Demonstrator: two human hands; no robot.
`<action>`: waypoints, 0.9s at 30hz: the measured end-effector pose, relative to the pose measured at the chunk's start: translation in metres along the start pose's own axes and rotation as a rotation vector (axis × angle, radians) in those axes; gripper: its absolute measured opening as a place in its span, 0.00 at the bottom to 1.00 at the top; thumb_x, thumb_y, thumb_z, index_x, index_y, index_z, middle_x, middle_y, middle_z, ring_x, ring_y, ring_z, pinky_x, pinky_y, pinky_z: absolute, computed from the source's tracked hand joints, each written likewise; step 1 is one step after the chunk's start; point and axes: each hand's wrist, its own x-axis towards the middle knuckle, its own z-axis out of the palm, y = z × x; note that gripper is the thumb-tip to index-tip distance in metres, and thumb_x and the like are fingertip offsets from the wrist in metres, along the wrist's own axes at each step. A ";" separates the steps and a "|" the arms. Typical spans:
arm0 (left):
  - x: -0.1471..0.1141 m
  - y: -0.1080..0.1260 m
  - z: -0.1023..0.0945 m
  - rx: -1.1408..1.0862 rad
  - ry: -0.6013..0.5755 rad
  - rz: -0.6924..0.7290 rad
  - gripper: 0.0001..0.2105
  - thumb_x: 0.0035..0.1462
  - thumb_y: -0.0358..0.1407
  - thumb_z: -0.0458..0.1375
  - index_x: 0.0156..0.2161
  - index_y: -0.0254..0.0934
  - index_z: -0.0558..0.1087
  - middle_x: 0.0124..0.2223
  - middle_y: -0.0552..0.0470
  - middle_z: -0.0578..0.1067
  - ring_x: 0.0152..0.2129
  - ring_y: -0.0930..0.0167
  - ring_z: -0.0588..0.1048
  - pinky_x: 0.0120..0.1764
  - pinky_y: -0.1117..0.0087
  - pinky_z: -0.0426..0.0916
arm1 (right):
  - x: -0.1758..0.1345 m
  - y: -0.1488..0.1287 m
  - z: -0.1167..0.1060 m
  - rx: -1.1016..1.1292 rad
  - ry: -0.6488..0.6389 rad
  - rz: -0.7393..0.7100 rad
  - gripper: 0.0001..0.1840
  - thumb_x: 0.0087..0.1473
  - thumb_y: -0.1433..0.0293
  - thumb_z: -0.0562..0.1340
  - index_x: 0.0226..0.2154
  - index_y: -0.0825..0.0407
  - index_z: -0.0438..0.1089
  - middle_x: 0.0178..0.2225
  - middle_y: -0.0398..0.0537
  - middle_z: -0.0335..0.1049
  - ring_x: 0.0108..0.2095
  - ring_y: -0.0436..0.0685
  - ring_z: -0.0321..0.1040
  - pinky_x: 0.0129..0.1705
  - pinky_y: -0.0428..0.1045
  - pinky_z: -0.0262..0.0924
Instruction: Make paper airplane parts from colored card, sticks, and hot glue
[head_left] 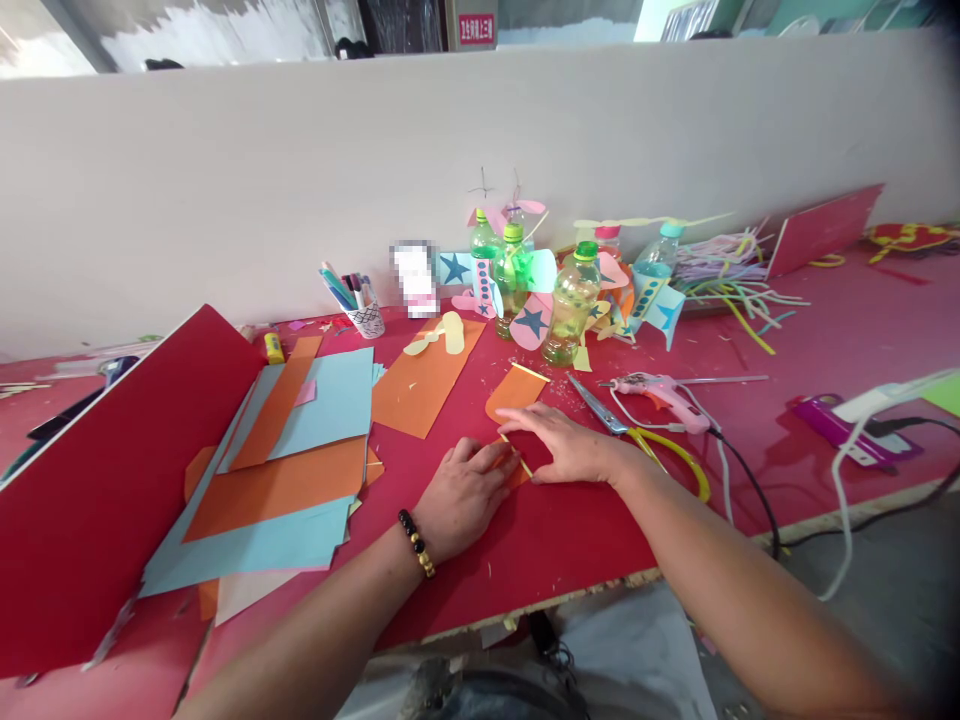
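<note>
A small orange paper piece (519, 476) with a thin pale-yellow strip (517, 457) along one edge lies on the table under my hands, mostly covered. My left hand (463, 497), a beaded bracelet at its wrist, presses it down with bent fingers held together. The thumb and fingertips of my right hand (562, 443) sit at the two ends of the strip. Just beyond, a similar orange piece with a rounded end (517, 390) has a yellow strip on its far edge. Scissors (600, 405) with yellow handles lie right of it.
A pink glue gun (660, 395) with its cord lies on the right, near a purple device (855, 430). Decorated bottles (574, 310) stand at the back. Blue sheets (330, 400) and an orange sheet (427, 385) lie left. A red board (135, 480) leans there; a pen cup (366, 318) stands behind.
</note>
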 end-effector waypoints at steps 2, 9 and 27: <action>0.000 0.000 0.000 0.007 0.004 -0.001 0.18 0.66 0.40 0.42 0.58 0.44 0.62 0.55 0.48 0.66 0.42 0.67 0.63 0.45 0.62 0.61 | 0.000 0.001 0.000 -0.005 -0.001 -0.006 0.48 0.42 0.74 0.63 0.63 0.44 0.44 0.56 0.46 0.63 0.57 0.60 0.50 0.57 0.55 0.47; 0.000 0.002 0.002 0.018 0.013 -0.007 0.18 0.65 0.39 0.42 0.58 0.44 0.62 0.57 0.50 0.65 0.42 0.66 0.63 0.44 0.62 0.62 | 0.001 0.000 -0.001 0.002 -0.004 -0.001 0.48 0.42 0.74 0.63 0.63 0.43 0.45 0.56 0.46 0.63 0.57 0.61 0.50 0.57 0.56 0.47; 0.001 0.003 0.002 0.059 0.016 0.020 0.19 0.65 0.38 0.43 0.58 0.42 0.62 0.59 0.50 0.64 0.42 0.66 0.63 0.45 0.62 0.61 | -0.004 0.005 0.004 0.034 0.019 -0.036 0.47 0.46 0.72 0.63 0.64 0.43 0.42 0.58 0.45 0.62 0.59 0.60 0.48 0.58 0.57 0.45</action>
